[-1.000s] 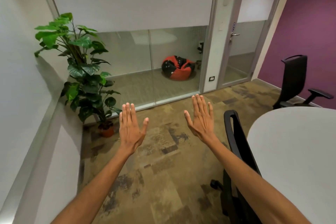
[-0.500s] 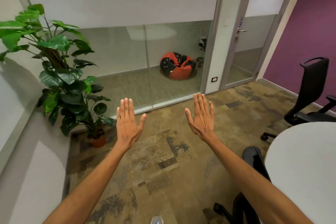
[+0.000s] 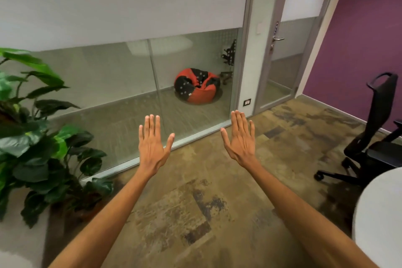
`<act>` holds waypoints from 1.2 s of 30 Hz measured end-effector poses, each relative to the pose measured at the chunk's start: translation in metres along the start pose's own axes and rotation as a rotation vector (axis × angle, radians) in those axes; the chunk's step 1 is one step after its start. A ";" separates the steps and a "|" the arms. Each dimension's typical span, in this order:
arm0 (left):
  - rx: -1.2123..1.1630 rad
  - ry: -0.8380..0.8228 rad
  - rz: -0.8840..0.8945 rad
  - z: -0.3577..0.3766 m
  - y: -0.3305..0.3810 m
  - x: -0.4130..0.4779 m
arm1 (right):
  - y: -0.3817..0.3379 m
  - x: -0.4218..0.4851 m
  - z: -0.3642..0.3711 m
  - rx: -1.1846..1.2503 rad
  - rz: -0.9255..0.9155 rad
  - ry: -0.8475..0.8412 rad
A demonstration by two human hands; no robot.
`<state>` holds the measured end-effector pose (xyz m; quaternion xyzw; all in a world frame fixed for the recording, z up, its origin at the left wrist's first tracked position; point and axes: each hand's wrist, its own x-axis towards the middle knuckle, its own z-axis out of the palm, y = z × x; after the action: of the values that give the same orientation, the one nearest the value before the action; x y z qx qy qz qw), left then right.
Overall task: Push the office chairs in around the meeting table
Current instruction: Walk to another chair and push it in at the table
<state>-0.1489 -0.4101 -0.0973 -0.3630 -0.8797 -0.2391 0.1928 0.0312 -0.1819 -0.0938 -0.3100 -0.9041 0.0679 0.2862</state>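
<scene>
Head view. Landmark: the white round bench point(image 3: 378, 209), only its curved edge showing at the lower right.

Left hand point(image 3: 152, 148) held out over the carpet point(image 3: 195, 213), well left of the bench, back of the hand to the camera, fingers straight and close together, thumb out; grip spread flat, holding nothing.

Right hand point(image 3: 240, 141) likewise raised, between the left hand and the bench, fingers extended, thumb apart; grip spread, empty, touching nothing. Both forearms bare.

One black office chair point(image 3: 374, 137) stands just beyond the bench's far edge, upright, seat facing right, backrest toward the glass door point(image 3: 280, 72); its wheeled base on the carpet near the bench. Whether it touches the bench cannot be told.

Potted plant point(image 3: 37, 141) far left of the bench, against the white wall. Red and black beanbag point(image 3: 196, 88) behind the glass partition point(image 3: 121, 93), far beyond the bench. Purple wall point(image 3: 359, 39) behind the chair
</scene>
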 end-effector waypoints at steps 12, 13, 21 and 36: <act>-0.015 -0.032 0.034 0.157 0.028 0.200 | 0.099 0.198 0.089 -0.029 0.085 0.021; -0.019 -0.025 0.043 0.169 0.036 0.223 | 0.110 0.218 0.092 -0.024 0.089 0.018; -0.100 0.027 0.143 0.265 0.112 0.390 | 0.204 0.368 0.101 -0.101 0.124 0.081; -0.200 -0.068 0.352 0.462 0.216 0.637 | 0.362 0.568 0.164 -0.239 0.292 0.107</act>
<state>-0.4892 0.3308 -0.0850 -0.5365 -0.7805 -0.2755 0.1649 -0.2371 0.4567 -0.0681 -0.4727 -0.8348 -0.0158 0.2820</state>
